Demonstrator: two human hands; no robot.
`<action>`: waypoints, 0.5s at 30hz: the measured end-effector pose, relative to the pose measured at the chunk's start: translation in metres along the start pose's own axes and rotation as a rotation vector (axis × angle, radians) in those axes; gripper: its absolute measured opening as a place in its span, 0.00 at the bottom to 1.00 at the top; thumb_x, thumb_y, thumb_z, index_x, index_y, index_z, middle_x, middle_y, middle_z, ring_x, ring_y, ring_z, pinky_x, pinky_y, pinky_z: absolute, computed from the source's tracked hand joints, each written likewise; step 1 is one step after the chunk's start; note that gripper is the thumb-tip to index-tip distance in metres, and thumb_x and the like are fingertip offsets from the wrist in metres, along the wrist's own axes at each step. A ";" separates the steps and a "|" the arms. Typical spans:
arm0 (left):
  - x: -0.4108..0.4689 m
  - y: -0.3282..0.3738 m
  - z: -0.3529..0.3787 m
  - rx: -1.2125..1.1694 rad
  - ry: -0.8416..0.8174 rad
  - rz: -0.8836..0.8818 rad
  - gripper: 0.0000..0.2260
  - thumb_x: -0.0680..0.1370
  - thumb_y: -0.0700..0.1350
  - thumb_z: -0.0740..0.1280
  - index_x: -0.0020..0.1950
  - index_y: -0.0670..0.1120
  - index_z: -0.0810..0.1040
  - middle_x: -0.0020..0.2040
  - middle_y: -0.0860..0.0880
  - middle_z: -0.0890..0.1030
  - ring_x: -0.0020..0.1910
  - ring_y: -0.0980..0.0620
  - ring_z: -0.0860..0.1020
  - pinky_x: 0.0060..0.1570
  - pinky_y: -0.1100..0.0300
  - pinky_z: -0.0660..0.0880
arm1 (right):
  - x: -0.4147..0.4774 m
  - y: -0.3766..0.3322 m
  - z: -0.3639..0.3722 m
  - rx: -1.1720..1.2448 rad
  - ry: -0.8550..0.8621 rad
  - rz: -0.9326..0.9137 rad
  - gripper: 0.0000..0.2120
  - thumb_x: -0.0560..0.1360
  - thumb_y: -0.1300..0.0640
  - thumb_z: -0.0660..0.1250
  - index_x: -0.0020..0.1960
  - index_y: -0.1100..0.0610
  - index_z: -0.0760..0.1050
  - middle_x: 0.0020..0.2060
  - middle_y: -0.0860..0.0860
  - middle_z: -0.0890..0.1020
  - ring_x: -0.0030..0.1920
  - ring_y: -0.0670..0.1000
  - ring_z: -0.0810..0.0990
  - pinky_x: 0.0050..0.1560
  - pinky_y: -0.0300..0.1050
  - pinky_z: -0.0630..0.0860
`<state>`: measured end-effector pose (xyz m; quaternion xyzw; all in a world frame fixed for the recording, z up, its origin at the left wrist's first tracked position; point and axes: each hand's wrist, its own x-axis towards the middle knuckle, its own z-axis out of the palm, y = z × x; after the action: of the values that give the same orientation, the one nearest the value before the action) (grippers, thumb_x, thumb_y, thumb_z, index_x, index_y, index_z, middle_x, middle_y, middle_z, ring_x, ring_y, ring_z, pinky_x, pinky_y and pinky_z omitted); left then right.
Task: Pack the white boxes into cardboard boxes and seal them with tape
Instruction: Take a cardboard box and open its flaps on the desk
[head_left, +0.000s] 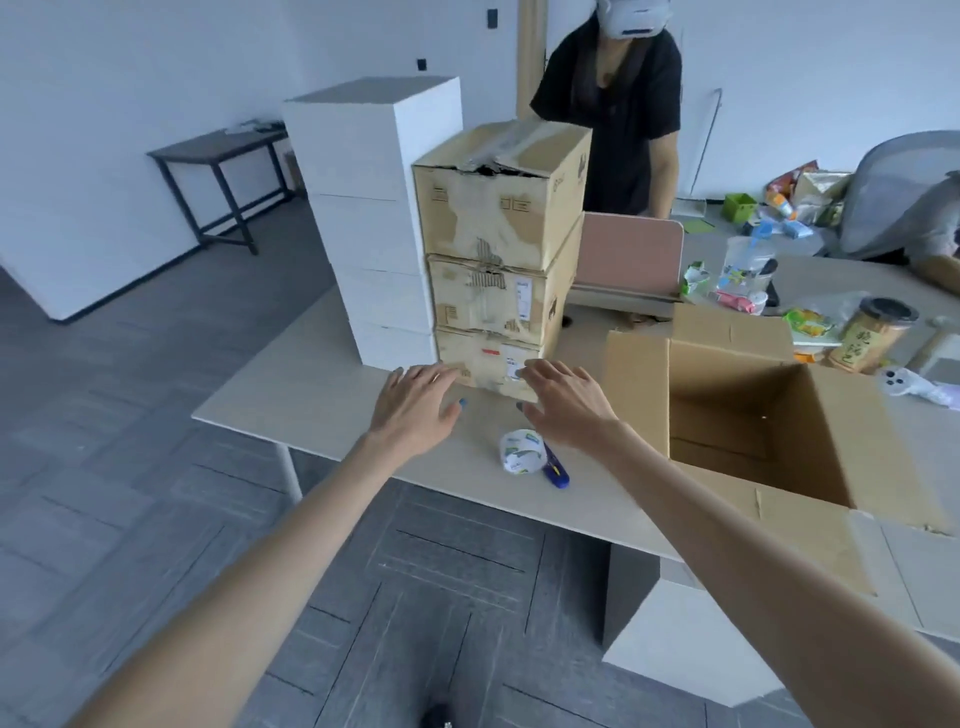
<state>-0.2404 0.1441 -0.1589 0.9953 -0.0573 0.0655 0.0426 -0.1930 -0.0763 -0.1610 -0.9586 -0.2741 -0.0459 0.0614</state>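
Note:
Three worn, taped cardboard boxes (498, 249) stand stacked on the table (311, 395). A stack of several white boxes (369, 208) rises just left of them. An open, empty cardboard box (753, 415) sits at the right with its flaps spread. My left hand (415, 405) and my right hand (566, 402) reach forward with fingers spread, their fingertips at the front of the bottom stacked box; neither holds anything. A roll of tape (521, 451) and a blue tool (556, 470) lie on the table below my right hand.
A person in black stands behind the table (623, 114). A pink divider (628, 254), snacks, a plastic jar (748, 260) and a lidded cup (872, 332) crowd the far right. A dark side table (218, 156) stands back left. A white block (691, 644) sits under the table.

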 end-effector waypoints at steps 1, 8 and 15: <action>0.005 -0.014 -0.009 0.006 0.015 -0.012 0.23 0.82 0.53 0.59 0.76 0.48 0.66 0.77 0.48 0.65 0.74 0.48 0.65 0.74 0.48 0.58 | 0.014 -0.009 -0.007 -0.007 0.014 -0.011 0.25 0.81 0.47 0.58 0.76 0.53 0.62 0.75 0.48 0.65 0.73 0.50 0.63 0.68 0.47 0.62; 0.073 -0.116 -0.075 0.022 0.132 0.015 0.23 0.83 0.54 0.57 0.76 0.48 0.65 0.77 0.46 0.65 0.75 0.47 0.64 0.74 0.47 0.58 | 0.128 -0.060 -0.059 -0.058 0.152 -0.022 0.24 0.81 0.46 0.58 0.75 0.54 0.63 0.74 0.50 0.66 0.73 0.52 0.65 0.69 0.50 0.63; 0.164 -0.205 -0.148 0.054 0.305 0.105 0.23 0.83 0.54 0.56 0.76 0.49 0.65 0.78 0.48 0.63 0.75 0.49 0.63 0.74 0.50 0.57 | 0.246 -0.090 -0.121 -0.086 0.321 0.052 0.23 0.81 0.48 0.59 0.73 0.56 0.65 0.71 0.52 0.69 0.70 0.54 0.68 0.67 0.53 0.65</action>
<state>-0.0724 0.3425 -0.0065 0.9702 -0.1003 0.2195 0.0205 -0.0392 0.1104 -0.0026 -0.9475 -0.2336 -0.2087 0.0642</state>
